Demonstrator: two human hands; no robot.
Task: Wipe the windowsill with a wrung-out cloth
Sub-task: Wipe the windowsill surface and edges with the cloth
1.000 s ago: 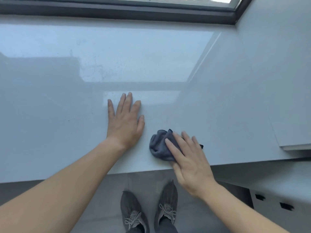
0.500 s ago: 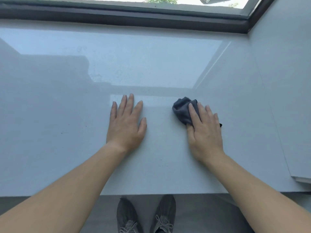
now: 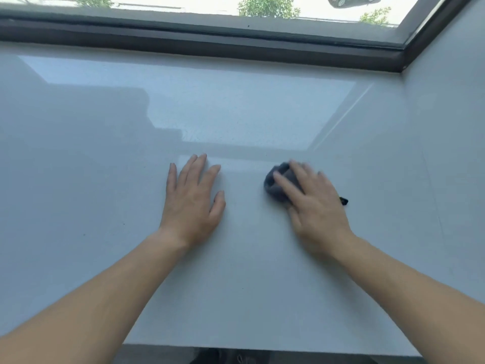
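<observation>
I judge that the wiping step itself is in hand. The right hand (image 3: 315,206) lies on top of the gray cloth (image 3: 275,186), with the fingers straight and spread, pressing the bunched cloth flat on the windowsill (image 3: 262,298). It does not curl around it, as far as the blur on the fingers lets me tell. The cloth sits on the sill well in front of the window frame (image 3: 210,46), about halfway between the frame and the front edge of the sill, and toward the right end of the frame.

The left hand (image 3: 193,203) rests flat on the sill at the same depth from the frame, with the palm down and the fingers wide, and it holds nothing (I take it as a support only).

For the next move I would want even pressure through the flat fingers, so that the cloth does not slip out from under them. The strokes should reach the strip directly under the frame and the corner at its right end. From here I cannot tell which parts of the sill are already wiped.

I can read no brand and no writing. A small black tab (image 3: 343,200) shows beside the right hand, perhaps the cloth's label, but it is too small to read.
</observation>
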